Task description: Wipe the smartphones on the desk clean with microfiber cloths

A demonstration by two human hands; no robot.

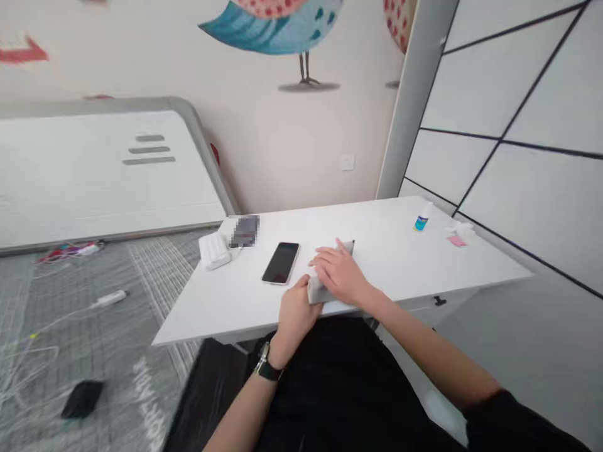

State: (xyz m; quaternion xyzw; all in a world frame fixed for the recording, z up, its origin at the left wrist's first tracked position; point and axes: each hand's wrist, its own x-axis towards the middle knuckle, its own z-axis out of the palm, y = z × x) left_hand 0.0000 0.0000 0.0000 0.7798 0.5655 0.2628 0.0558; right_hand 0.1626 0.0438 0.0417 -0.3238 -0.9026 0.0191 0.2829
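A light grey, oblong case-like thing (320,294) lies at the near edge of the white table, slanting away from me to the right. Its exact kind does not show. My left hand (298,306), with a watch on the wrist, is closed around its near left end. Across the top of it rests my right hand (343,276), fingers stretched out and one of them lifted; the hand covers much of the thing's middle. Just left of both hands a smartphone (281,263) lies flat with its dark screen up.
On the white table (377,232) are a white packet (214,250) and a blurred-out dark item (245,230) at left. A small white-and-blue bottle (423,217) and crumpled tissue (461,230) sit at right. Cables and a power strip (110,299) lie on the carpet.
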